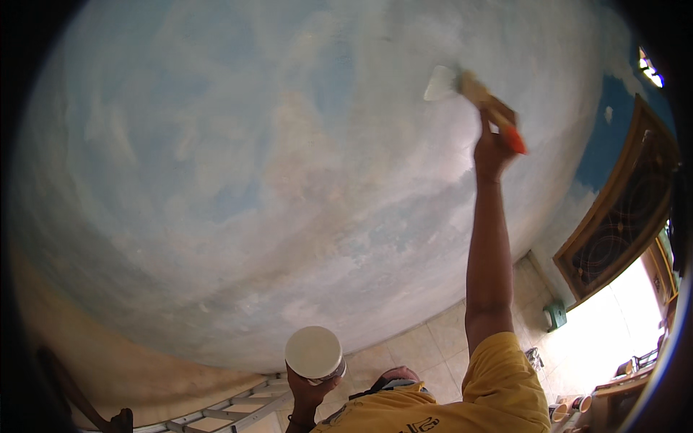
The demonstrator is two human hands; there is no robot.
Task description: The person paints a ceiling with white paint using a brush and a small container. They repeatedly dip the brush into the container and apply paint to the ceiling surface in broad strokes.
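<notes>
Up on the wall (289, 166), painted in cloudy blues, greys and whites, my right hand (495, 148) grips a paintbrush (474, 89) by its wooden, red-ended handle. The bristles are blurred and meet the wall beside a bright white paint patch (439, 84). Low in front of my chest, my left hand (306, 393) is wrapped round a round tub (313, 351). Its pale, off-white top faces up; whether that is paint or a lid I cannot tell. The tub is apart from the wall.
An aluminium ladder (238, 413) lies along the lower left, beside a dark wooden piece (90, 404). At right hangs a wood-framed dark panel (613, 209), with a green object (554, 316) below it. Several containers stand on the tiled floor (440, 339) at lower right.
</notes>
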